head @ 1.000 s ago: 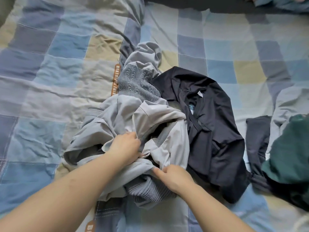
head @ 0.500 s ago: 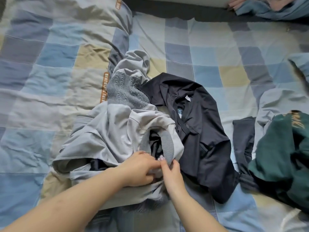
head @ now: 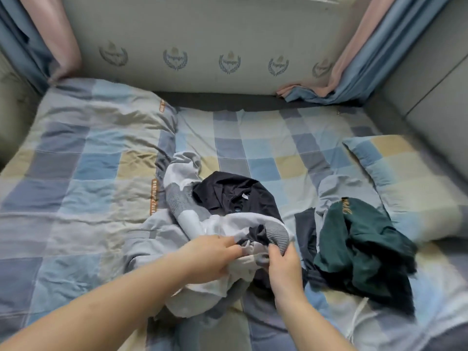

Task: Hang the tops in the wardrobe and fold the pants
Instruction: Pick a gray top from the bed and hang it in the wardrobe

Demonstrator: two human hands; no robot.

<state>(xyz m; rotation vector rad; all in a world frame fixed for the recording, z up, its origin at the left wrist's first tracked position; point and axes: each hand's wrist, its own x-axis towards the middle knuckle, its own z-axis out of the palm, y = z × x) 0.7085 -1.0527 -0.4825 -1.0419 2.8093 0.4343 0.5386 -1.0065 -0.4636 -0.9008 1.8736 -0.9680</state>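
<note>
The left hand and right hand are both pinching the crumpled light grey ribbed-trim top on the checked bedsheet, probably at its collar, and should be lifting it clear of the black shirt.

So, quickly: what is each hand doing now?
Left hand: closed on the light grey top.
Right hand: pinching the same top's ribbed collar.

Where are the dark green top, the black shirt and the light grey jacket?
dark green top [head: 359,239]: head view, its crumpled middle.
black shirt [head: 228,193]: head view, near collar.
light grey jacket [head: 192,221]: head view, its sleeve.
</note>
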